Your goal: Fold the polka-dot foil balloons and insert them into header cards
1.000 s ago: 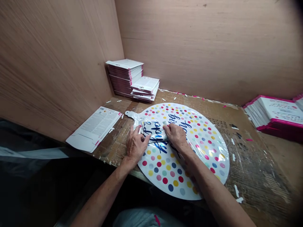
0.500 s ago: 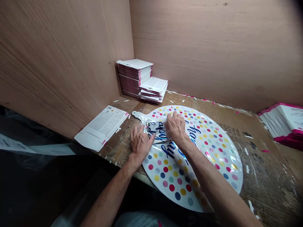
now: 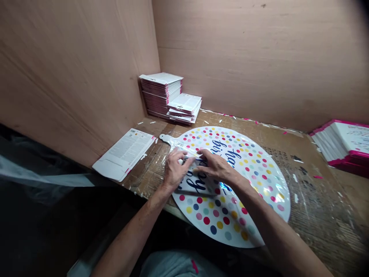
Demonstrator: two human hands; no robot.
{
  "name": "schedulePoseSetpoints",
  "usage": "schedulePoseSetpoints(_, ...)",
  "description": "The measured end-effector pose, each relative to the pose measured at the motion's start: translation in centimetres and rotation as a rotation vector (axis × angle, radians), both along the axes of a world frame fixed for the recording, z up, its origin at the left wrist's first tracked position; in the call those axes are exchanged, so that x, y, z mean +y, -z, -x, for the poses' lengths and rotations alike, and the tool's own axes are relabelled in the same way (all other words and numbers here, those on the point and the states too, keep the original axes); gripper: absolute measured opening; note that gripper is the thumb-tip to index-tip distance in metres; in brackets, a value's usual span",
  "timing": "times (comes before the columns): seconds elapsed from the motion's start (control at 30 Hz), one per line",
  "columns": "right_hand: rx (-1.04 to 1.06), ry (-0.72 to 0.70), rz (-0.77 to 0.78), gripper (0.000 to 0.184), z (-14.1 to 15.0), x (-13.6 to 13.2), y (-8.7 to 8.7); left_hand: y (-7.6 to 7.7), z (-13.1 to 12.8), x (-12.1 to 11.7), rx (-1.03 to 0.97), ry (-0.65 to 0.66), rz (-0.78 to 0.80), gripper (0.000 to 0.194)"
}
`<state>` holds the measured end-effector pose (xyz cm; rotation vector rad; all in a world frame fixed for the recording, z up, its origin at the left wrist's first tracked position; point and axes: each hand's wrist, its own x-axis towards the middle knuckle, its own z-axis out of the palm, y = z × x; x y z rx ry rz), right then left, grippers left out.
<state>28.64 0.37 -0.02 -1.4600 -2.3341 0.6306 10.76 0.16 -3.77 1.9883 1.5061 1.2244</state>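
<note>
Head view shows two bare hands working together over a dotted balloon [image 3: 230, 207] that lies flat on the worktop [image 3: 317, 215], its tab pointing away to the left. On it sits a smaller film piece [image 3: 191, 186], with dark lettering on it or seen through it; which one, I cannot tell. The left hand [image 3: 174, 169] rests at the upper left of this piece, fingers bent and thumb brought near them; whether film is caught between is unclear. The right hand [image 3: 215, 165] is part open, thumb and forefinger apart, their tips at the film's upper edge.

The step in hand looks like handling that edge, with both thumbs turned inward. As I judge it, the next move calls for light fingertip control: one hand steadying the thin film while the other shifts its edge without creasing the balloon below.

Just beyond the balloon stands a tall card stack [image 3: 161, 92]; a printed sleeve [image 3: 125, 152] lies left of it.
</note>
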Motion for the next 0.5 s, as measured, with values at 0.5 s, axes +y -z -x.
schedulePoseSetpoints(0.5, 0.212, 0.159, 0.188, 0.043, -4.7, -6.2, 2.2, -3.6, 15.3, 0.6, 0.997, -0.389, 0.486, 0.047)
